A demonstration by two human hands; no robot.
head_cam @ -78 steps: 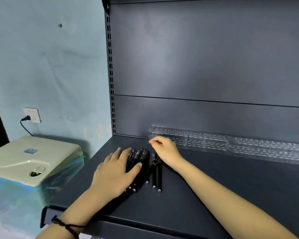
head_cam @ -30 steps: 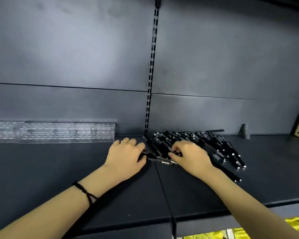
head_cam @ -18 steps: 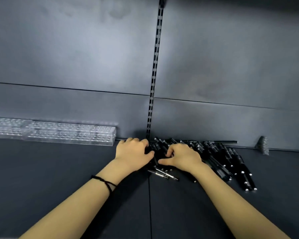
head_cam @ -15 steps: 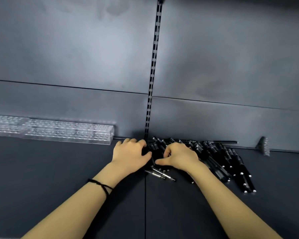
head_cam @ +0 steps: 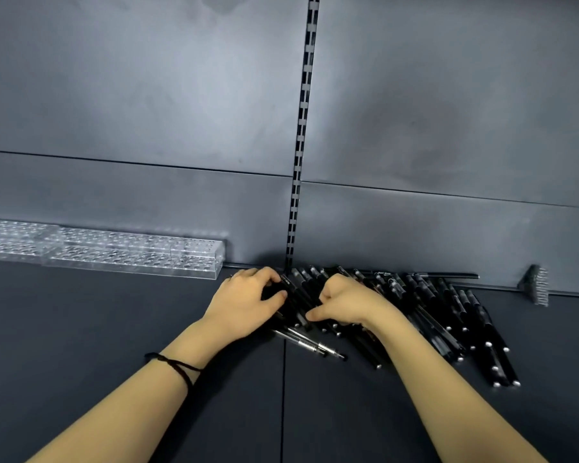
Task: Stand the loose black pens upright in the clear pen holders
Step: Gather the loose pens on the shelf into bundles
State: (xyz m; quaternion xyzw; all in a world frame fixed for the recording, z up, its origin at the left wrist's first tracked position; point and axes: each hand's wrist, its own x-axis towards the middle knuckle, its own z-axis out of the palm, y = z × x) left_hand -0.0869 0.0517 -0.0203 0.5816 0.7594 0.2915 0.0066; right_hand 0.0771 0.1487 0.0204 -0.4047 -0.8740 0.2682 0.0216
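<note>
A heap of loose black pens (head_cam: 448, 309) lies flat on the dark shelf against the back panel, right of the slotted upright. My left hand (head_cam: 248, 304) and my right hand (head_cam: 345, 302) sit side by side on the heap's left end, fingers curled round a bunch of pens between them. One pen with a silver tip (head_cam: 310, 344) lies apart just in front of the hands. The clear pen holders (head_cam: 131, 259), with rows of holes and no pens in them, stand along the back wall to the left.
A slotted upright (head_cam: 301, 135) splits the dark back panel. A small metal-toothed bracket (head_cam: 535, 285) stands at the back right. A seam (head_cam: 283, 396) runs through the shelf between my forearms. A black cord circles my left wrist.
The view swung from the shelf's left end, with the wall and a white machine, to the pen heap on the right. Over the last half second both hands closed tighter around pens.
</note>
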